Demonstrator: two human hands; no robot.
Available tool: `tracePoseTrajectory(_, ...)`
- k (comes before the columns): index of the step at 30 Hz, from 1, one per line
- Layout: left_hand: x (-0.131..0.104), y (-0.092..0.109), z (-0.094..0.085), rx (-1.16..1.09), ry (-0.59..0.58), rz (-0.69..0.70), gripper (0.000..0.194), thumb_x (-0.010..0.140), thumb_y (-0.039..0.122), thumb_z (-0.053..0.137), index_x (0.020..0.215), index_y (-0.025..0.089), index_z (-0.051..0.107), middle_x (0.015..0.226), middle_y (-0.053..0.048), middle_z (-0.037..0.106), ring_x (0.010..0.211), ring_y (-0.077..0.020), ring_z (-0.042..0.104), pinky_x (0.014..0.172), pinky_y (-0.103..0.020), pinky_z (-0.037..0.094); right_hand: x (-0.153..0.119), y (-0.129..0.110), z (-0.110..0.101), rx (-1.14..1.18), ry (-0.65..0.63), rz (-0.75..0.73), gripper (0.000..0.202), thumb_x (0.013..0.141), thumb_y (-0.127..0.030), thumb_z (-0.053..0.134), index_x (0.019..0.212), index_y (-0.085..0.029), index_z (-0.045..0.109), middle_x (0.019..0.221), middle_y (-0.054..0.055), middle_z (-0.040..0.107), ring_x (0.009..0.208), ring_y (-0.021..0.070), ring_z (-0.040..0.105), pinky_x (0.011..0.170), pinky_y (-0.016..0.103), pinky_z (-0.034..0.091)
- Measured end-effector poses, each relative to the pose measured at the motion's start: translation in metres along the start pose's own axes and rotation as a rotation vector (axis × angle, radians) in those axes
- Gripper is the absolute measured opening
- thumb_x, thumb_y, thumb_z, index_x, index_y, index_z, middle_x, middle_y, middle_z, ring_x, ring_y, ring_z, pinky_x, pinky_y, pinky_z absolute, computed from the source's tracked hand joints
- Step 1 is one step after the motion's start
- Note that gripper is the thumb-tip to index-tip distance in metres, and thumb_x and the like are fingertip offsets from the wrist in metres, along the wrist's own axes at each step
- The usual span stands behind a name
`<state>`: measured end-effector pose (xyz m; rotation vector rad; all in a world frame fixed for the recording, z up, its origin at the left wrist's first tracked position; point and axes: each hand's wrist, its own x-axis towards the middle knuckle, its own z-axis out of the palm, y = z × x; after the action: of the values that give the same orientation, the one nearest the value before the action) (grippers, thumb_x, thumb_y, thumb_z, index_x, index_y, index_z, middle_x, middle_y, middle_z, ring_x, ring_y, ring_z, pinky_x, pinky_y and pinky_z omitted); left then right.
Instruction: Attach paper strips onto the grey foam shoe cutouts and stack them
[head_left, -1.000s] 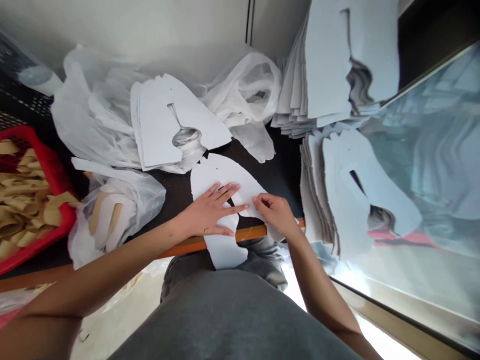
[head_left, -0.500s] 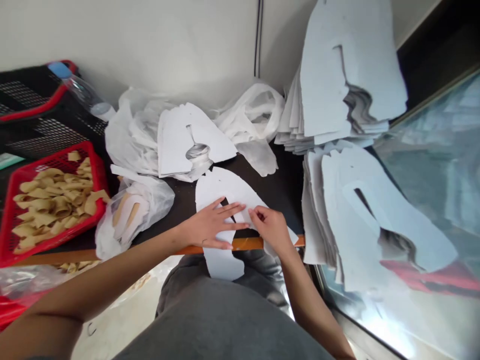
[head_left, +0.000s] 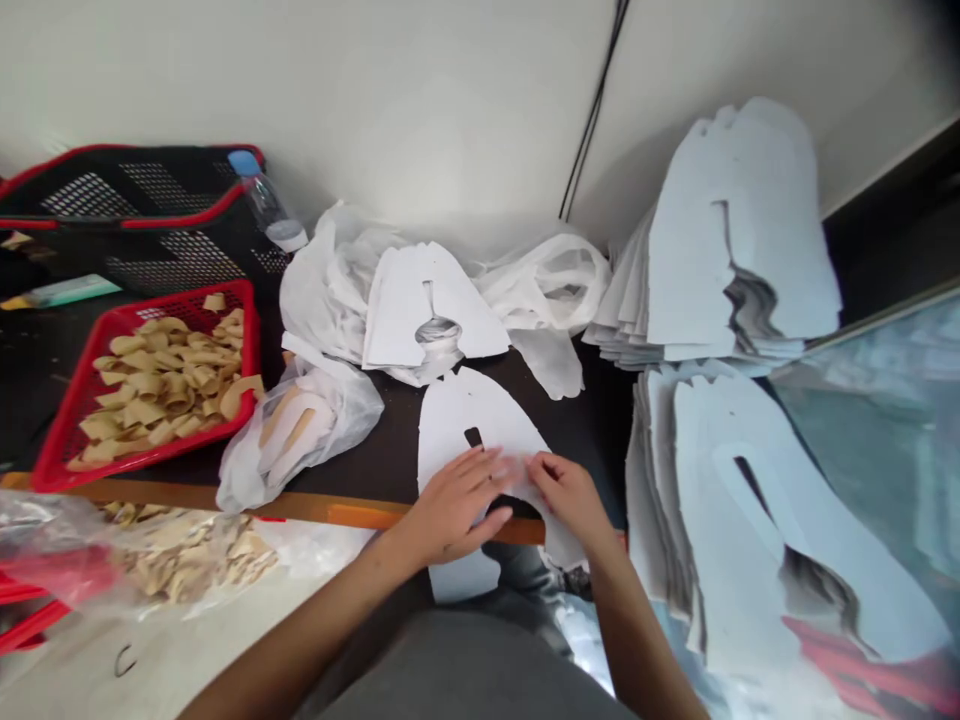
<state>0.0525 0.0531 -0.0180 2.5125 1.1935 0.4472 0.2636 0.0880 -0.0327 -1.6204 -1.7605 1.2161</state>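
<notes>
A white cut-out sheet piece (head_left: pixel 480 400), shaped like a shoe upper with a narrow slot, lies over the front edge of the dark table (head_left: pixel 600 430), its lower end hanging over my lap. My left hand (head_left: pixel 465 505) rests on the piece with fingers stretched toward the right, the tips smeared by motion. My right hand (head_left: pixel 570 495) is closed in a pinch at the right side of the same piece; what sits between thumb and forefinger is too small to make out. Just behind, a small stack of similar white pieces (head_left: pixel 397 310) stands against crumpled plastic bags.
Tall stacks of white pieces (head_left: pixel 682 260) and more white pieces (head_left: pixel 720 520) rise on my right. To the left are a red basket (head_left: pixel 253 350) of beige curled scraps, a bag with cut parts (head_left: pixel 345 410), a black crate (head_left: pixel 180 255) and a bottle (head_left: pixel 266 205).
The view has shifted, so things sit further right and lower. My left hand has moved down the piece and its fingers have drawn closer to my right hand, which stays pinched.
</notes>
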Motion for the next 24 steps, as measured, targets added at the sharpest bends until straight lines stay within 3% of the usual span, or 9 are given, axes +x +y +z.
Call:
tracePoseTrajectory(3, 0.010, -0.007, 0.013, 0.129, 0.073, -0.192, 0.060, 0.102, 0.041, 0.043, 0.155, 0.012, 0.036, 0.161, -0.017, 0.034, 0.151, -0.0311, 0.029, 0.121, -0.053, 0.032, 0.001, -0.006, 0.001, -0.060, 0.017, 0.006, 0.040, 0.094, -0.046, 0.045, 0.063, -0.021, 0.053, 0.047, -0.005, 0.045, 0.047, 0.0126, 0.044, 0.049, 0.024, 0.033)
tracePoseTrajectory(6, 0.018, -0.019, 0.026, 0.206, 0.083, -0.140, 0.056, 0.101, 0.039, 0.046, 0.153, 0.020, 0.041, 0.162, -0.012, 0.034, 0.149, -0.0344, 0.033, 0.119, -0.057, 0.033, 0.002, -0.017, 0.003, -0.124, 0.108, 0.002, 0.038, 0.093, -0.041, 0.050, 0.063, -0.020, 0.057, 0.050, -0.004, 0.050, 0.051, 0.0128, 0.050, 0.054, 0.023, 0.038)
tracePoseTrajectory(9, 0.020, -0.031, 0.034, 0.229, 0.149, -0.061, 0.056, 0.100, 0.039, 0.047, 0.154, 0.025, 0.041, 0.162, -0.009, 0.033, 0.148, -0.0350, 0.034, 0.118, -0.058, 0.032, 0.005, -0.026, 0.005, -0.215, 0.302, -0.002, 0.025, 0.095, -0.037, 0.052, 0.085, -0.020, 0.068, 0.082, 0.003, 0.069, 0.081, 0.0184, 0.063, 0.076, 0.027, 0.046)
tracePoseTrajectory(11, 0.018, -0.036, 0.037, 0.222, 0.180, -0.016, 0.057, 0.100, 0.041, 0.048, 0.154, 0.025, 0.041, 0.162, -0.011, 0.033, 0.148, -0.0362, 0.035, 0.116, -0.059, 0.033, 0.007, -0.030, 0.008, -0.355, 0.412, 0.009, 0.023, 0.094, -0.034, 0.057, 0.109, -0.020, 0.067, 0.112, 0.010, 0.069, 0.107, 0.0253, 0.061, 0.093, 0.034, 0.045)
tracePoseTrajectory(13, 0.016, -0.041, 0.038, 0.212, 0.179, 0.027, 0.057, 0.099, 0.041, 0.048, 0.154, 0.025, 0.041, 0.162, -0.011, 0.034, 0.147, -0.0368, 0.035, 0.116, -0.060, 0.034, 0.010, -0.033, 0.014, -0.479, 0.425, 0.072, 0.034, 0.092, -0.033, 0.062, 0.123, -0.018, 0.062, 0.123, 0.015, 0.065, 0.116, 0.0300, 0.058, 0.098, 0.039, 0.044)
tracePoseTrajectory(15, 0.014, -0.044, 0.038, 0.190, 0.168, 0.070, 0.063, 0.099, 0.040, 0.049, 0.158, 0.026, 0.032, 0.161, -0.012, 0.036, 0.147, -0.0365, 0.036, 0.115, -0.060, 0.035, 0.013, -0.037, 0.019, -0.504, 0.386, 0.150, 0.034, 0.093, -0.033, 0.062, 0.122, -0.017, 0.061, 0.116, 0.015, 0.067, 0.108, 0.0301, 0.063, 0.091, 0.038, 0.048)
tracePoseTrajectory(19, 0.010, -0.044, 0.027, 0.008, 0.208, 0.085, 0.084, 0.100, 0.037, 0.048, 0.162, 0.023, -0.006, 0.161, -0.018, 0.034, 0.147, -0.0340, 0.037, 0.115, -0.061, 0.038, 0.005, -0.051, 0.017, -0.459, 0.363, 0.158, 0.019, 0.095, -0.028, 0.058, 0.112, -0.020, 0.061, 0.101, 0.007, 0.072, 0.094, 0.0250, 0.069, 0.078, 0.032, 0.047)
tracePoseTrajectory(21, 0.003, -0.042, 0.015, -0.108, 0.291, 0.059, 0.080, 0.101, 0.032, 0.047, 0.162, 0.024, -0.004, 0.164, -0.018, 0.027, 0.151, -0.0327, 0.030, 0.117, -0.061, 0.036, -0.011, -0.063, 0.006, -0.403, 0.378, 0.128, 0.014, 0.096, -0.024, 0.055, 0.108, -0.022, 0.060, 0.099, 0.004, 0.072, 0.093, 0.0225, 0.069, 0.077, 0.030, 0.046)
tracePoseTrajectory(24, -0.012, -0.038, -0.009, -0.201, 0.485, 0.072, 0.069, 0.098, 0.022, 0.050, 0.159, 0.031, 0.020, 0.159, -0.012, 0.033, 0.149, -0.0303, 0.033, 0.115, -0.057, 0.043, -0.055, -0.080, -0.026, -0.229, 0.462, 0.021, 0.013, 0.097, -0.028, 0.049, 0.106, -0.025, 0.059, 0.095, 0.002, 0.070, 0.086, 0.0198, 0.067, 0.074, 0.030, 0.047)
